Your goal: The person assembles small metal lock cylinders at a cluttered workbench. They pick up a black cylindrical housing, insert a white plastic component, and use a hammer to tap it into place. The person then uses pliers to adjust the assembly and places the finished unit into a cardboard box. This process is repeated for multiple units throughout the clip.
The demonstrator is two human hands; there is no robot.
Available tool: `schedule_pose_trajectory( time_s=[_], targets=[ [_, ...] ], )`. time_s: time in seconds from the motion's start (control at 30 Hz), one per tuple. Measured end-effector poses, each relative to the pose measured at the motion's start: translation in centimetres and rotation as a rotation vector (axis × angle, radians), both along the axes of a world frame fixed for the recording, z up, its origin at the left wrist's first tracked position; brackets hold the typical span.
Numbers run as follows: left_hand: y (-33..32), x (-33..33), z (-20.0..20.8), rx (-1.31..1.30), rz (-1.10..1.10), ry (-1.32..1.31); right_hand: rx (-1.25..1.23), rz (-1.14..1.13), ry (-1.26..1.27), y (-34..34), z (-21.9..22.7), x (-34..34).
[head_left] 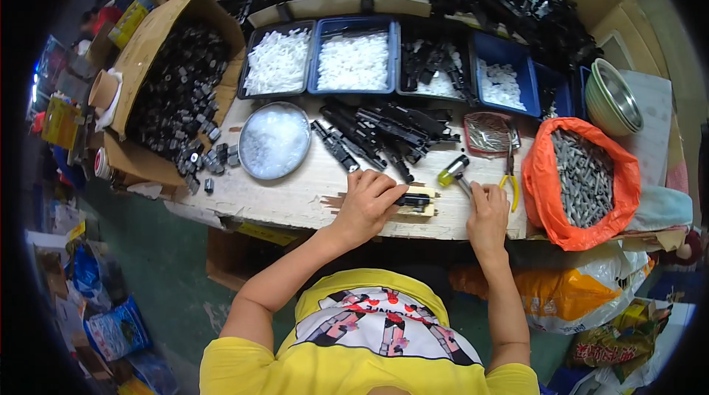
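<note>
My left hand [365,207] is closed on a dark plastic part [415,201], its fingertips pressing the part's left end. That part sits on a small cream block [422,211] near the bench's front edge. To the right, my right hand [487,216] grips the handle of a small hammer [453,170], whose head is yellow-green and dark. The hammer head lies close to the bench surface, apart from the block. Beyond my left hand is a pile of long black plastic parts [391,129]. Yellow-handled pliers [509,173] rest beside my right hand.
White pieces fill bins such as the blue bin [353,90] along the back. A round dish [274,141] and a carton [159,55] of dark parts stand left. An orange bag [543,188] of grey pins, stacked bowls [613,100] and a red-rimmed tray [491,134] are right.
</note>
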State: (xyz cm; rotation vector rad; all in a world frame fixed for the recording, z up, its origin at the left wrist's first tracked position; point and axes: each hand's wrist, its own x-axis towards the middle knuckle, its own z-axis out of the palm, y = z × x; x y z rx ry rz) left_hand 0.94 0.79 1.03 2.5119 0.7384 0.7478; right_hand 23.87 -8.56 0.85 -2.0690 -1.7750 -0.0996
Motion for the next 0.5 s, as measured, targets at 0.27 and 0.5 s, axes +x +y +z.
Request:
schedule_pose_trajectory(
  time_s=[0.27,0.5],
  targets=[
    [0.8,-1.0,2.1,-0.961,0.053,-0.644,-0.054,-0.356,-0.248,0.6,-0.8,3.7],
    [-0.1,-0.4,3.3,-1.420,0.112,-0.760,0.150,-0.138,0.147,0.5,1.2,2.4]
  ],
)
